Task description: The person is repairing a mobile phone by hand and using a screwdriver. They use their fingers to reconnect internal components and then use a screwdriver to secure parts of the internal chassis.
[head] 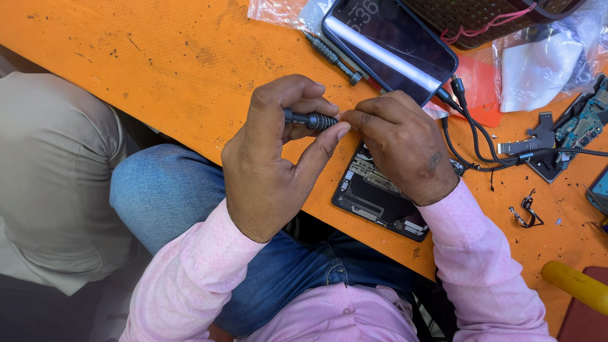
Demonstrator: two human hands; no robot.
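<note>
My left hand (272,155) grips a small dark screwdriver (309,119) with a knurled handle, held level above the orange table (171,57). The fingertips of my right hand (399,142) pinch the screwdriver's tip end. Under my right hand lies an opened phone body (373,196) with its dark insides showing, partly hidden by the hand. Pink sleeves cover both forearms.
A phone with a lit screen (389,44) lies at the back, with black cables (472,136) plugged beside it. A second screwdriver (332,57) rests left of it. Circuit boards (579,123), plastic bags, a small metal bracket (525,212) and a yellow handle (576,285) sit on the right.
</note>
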